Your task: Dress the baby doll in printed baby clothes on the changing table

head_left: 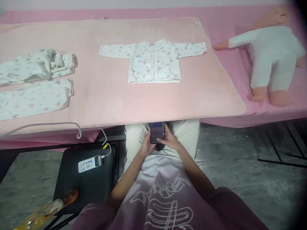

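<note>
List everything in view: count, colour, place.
Sheet: 1, pink, upper half
Mat: 1, pale pink, on sheet
Baby jacket: 1, white, mat centre
Other garments: 2, white, mat left
Baby doll: 1, white outfit, right
Seat: 1, black, lower left
Power bank: 1, white, on seat
Cable: 1, white, from power bank
Bottle: 1, yellow, lower left
Metal bars: several, black, lower right
Floor: 1, grey, below
Wall: 1, white, top
Smartphone: 1, dark, centre
Trousers: 1 pair, cream, centre
Shirt: 1, purple, bottom
Left hand: 1, bare, on smartphone
Right hand: 1, bare, on smartphone
</note>
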